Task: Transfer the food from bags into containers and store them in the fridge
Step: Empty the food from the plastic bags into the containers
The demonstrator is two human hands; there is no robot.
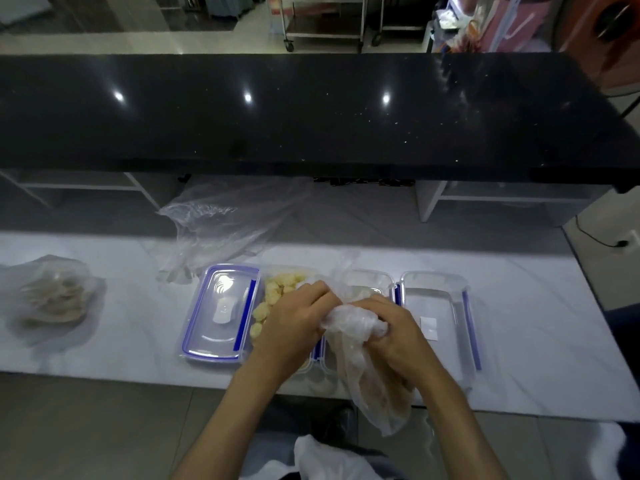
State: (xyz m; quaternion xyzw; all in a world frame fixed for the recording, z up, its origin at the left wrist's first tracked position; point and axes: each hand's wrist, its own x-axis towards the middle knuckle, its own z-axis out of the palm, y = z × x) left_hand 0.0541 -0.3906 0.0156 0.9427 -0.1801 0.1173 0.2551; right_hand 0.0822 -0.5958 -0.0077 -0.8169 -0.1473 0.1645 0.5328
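Observation:
Both hands grip one clear plastic bag [367, 368] holding pale beige food, over the near edge of the white counter. My left hand [298, 320] pinches its bunched top from the left, while my right hand [398, 327] clutches the crumpled neck from the right. Under my left hand sits a clear container [277, 292] filled with yellow food pieces. Behind the bag stands a second clear container [367, 282], its contents mostly hidden. Another bag of pale food [55, 299] lies at the far left of the counter.
A blue-rimmed lid [221, 313] lies left of the filled container, and another lid [440, 320] lies right of the second one. An empty crumpled bag [221, 223] rests behind them. A black raised countertop [311, 112] runs across the back.

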